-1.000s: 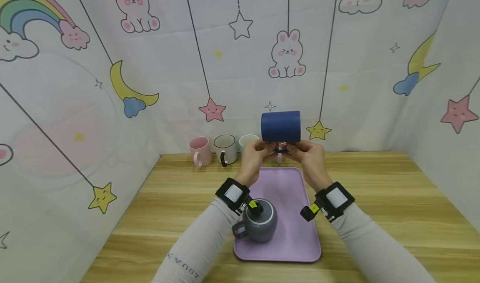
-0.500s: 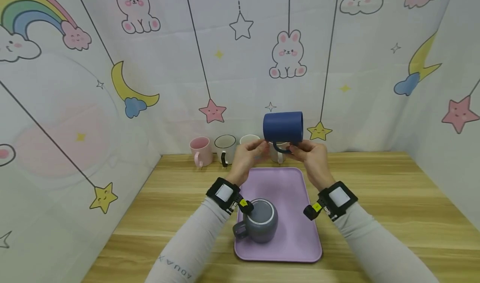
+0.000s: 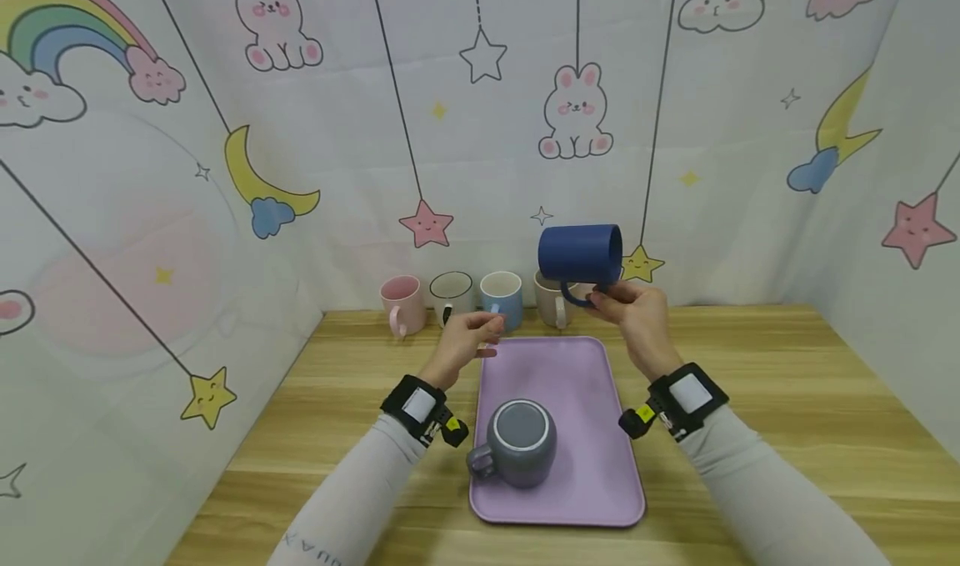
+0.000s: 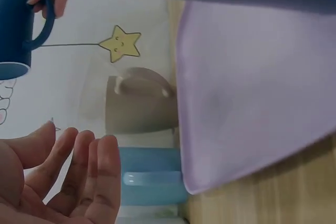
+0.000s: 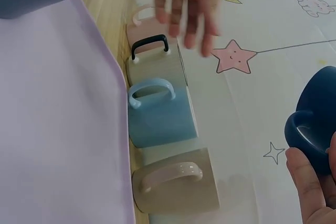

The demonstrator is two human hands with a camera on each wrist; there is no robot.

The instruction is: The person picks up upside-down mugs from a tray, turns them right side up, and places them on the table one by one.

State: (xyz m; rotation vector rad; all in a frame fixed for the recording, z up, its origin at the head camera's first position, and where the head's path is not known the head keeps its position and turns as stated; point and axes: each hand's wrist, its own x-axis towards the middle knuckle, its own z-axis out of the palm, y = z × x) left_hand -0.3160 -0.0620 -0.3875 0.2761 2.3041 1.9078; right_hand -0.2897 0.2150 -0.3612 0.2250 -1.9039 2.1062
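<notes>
My right hand (image 3: 636,320) pinches the handle of a dark blue mug (image 3: 579,253), which is held sideways in the air with its opening to the right. Nothing is in my left hand (image 3: 459,345); it hovers by the tray's far left corner, its fingers loosely bent, as the left wrist view also shows. Below, a grey mug (image 3: 521,445) stands upside down on a purple tray (image 3: 592,433), its handle pointing left. In the right wrist view, fingers (image 5: 307,182) sit at the blue mug's handle (image 5: 302,135).
Along the back wall stand a pink mug (image 3: 402,303), a cream mug (image 3: 452,289) with black handle, a light blue mug (image 3: 501,298) and a beige mug (image 3: 550,301). They line the far edge of the wooden table (image 3: 360,391), behind the tray. Printed cloth (image 3: 487,149) encloses the table.
My left hand has let go of the blue mug and moved down and to the left. My right hand has carried the mug slightly right, turning its opening a little more into view.
</notes>
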